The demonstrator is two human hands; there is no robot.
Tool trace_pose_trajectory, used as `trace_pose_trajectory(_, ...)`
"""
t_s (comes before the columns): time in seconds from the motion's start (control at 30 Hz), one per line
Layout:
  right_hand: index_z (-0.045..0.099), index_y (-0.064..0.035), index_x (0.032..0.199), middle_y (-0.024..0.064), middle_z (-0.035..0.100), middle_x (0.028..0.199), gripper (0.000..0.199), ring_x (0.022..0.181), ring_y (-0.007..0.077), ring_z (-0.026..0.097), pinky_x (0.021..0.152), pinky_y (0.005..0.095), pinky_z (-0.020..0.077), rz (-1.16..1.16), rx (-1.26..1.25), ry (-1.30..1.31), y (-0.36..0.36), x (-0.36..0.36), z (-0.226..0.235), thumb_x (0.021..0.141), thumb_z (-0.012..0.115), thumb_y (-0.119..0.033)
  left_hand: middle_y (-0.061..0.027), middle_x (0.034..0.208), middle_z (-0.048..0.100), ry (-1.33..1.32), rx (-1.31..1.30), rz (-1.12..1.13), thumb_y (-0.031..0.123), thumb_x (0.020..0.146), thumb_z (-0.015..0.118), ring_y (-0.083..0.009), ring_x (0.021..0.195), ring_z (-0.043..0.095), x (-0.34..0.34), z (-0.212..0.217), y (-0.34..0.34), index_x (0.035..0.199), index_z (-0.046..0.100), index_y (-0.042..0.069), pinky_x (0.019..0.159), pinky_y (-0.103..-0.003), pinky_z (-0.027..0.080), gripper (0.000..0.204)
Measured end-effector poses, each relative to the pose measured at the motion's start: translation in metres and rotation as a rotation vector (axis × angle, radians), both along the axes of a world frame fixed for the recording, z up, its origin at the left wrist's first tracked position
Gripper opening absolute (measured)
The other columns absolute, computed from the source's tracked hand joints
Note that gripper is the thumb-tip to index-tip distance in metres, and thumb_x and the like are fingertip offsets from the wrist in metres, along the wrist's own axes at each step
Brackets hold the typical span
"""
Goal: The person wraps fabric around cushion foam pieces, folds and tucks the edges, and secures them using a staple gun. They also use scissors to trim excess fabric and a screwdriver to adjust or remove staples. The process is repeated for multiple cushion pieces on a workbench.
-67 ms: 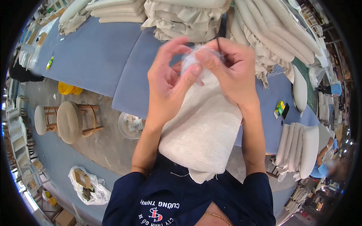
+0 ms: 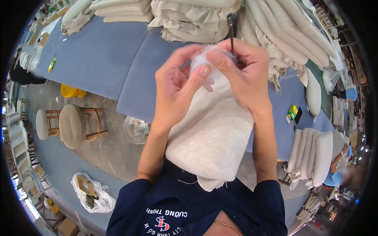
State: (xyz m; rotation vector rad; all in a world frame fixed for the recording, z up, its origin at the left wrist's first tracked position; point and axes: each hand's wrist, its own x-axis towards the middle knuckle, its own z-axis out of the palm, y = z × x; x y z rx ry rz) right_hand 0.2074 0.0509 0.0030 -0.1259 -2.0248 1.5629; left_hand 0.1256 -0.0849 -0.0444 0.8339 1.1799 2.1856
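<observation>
An off-white fabric cushion (image 2: pixel 212 137) lies lengthwise between my forearms, its near end against my dark shirt. At its far end sits a tuft of fluffy white fibre stuffing (image 2: pixel 204 59). My left hand (image 2: pixel 179 80) curls around the left side of the tuft, thumb pressed toward it. On the other side, my right hand (image 2: pixel 244 67) pinches the tuft with the thumb on top. A thin dark rod-like tool (image 2: pixel 231 33) sticks up from my right hand's fingers; its lower end is hidden. Loose threads hang at the cushion's near edge.
Stacked beige cushions (image 2: pixel 193 23) stand on the blue-grey table (image 2: pixel 90 51), more (image 2: pixel 291 31) at far right. Cushions (image 2: pixel 311 153) stand at right, near a small yellow-green box (image 2: pixel 291 113). Left are round stools (image 2: pixel 73 126), a basin (image 2: pixel 136 129) and a plastic bag (image 2: pixel 94 194).
My left hand's fingers have closed in on the fibre tuft. The dark tool in my right hand now stands more upright and shows more clearly.
</observation>
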Motion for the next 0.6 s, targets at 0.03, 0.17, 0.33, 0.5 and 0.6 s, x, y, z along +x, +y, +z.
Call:
trace_pose_trajectory(0.03,0.071,0.0055,0.092,0.0023,0.063,0.070,0.028,0.057,0.0063,0.059,0.049,0.0234,0.0482,-0.008,0.018,0.016,0.000,0.000,0.000,0.092,0.078,-0.021,-0.0117,0.106,0.065,0.017,-0.006,-0.016,0.006,0.098,0.068,-0.0119,0.080,0.065,0.000,-0.002,0.000,0.121,0.059,-0.007,0.065,-0.026,0.056,0.028)
trace_pose_trajectory(0.17,0.070,0.0035,0.089,0.0013,0.064,0.072,0.028,0.059,0.0051,0.057,0.051,0.0223,0.0446,0.048,-0.082,-0.040,-0.003,0.002,0.001,0.094,0.077,-0.023,-0.0054,0.081,0.067,0.055,0.011,0.012,0.013,0.100,0.068,-0.0100,0.072,0.063,0.004,-0.006,0.003,0.099,0.066,-0.006,0.063,-0.027,0.053,0.019)
trace_pose_trajectory(0.33,0.066,0.0014,0.077,-0.0006,0.058,0.062,0.032,0.052,0.0046,0.053,0.045,0.0227,0.0383,0.006,0.093,-0.065,0.000,0.009,0.003,0.095,0.076,-0.023,-0.0015,0.072,0.064,0.106,-0.053,-0.146,0.020,0.105,0.062,-0.0074,0.065,0.058,0.003,-0.008,-0.004,0.089,0.068,-0.002,0.058,-0.024,0.046,0.028)
trace_pose_trajectory(0.5,0.064,-0.0023,0.072,-0.0062,0.050,0.058,0.035,0.049,0.0026,0.039,0.044,0.0229,0.0261,-0.237,0.072,0.104,0.002,0.007,-0.003,0.096,0.076,-0.025,-0.0016,0.064,0.059,0.198,-0.059,-0.189,0.022,0.106,0.059,-0.0065,0.062,0.054,0.000,-0.008,-0.004,0.078,0.065,0.000,0.056,-0.025,0.042,0.037)
trace_pose_trajectory(0.6,0.060,-0.0062,0.070,-0.0084,0.045,0.060,0.037,0.051,0.0025,0.034,0.047,0.0238,0.0244,-0.330,-0.185,0.217,0.002,0.002,0.001,0.097,0.074,-0.027,-0.0026,0.063,0.059,0.308,-0.164,-0.163,0.023,0.106,0.059,-0.0068,0.061,0.054,-0.006,-0.014,-0.006,0.076,0.063,-0.002,0.056,-0.025,0.042,0.039)
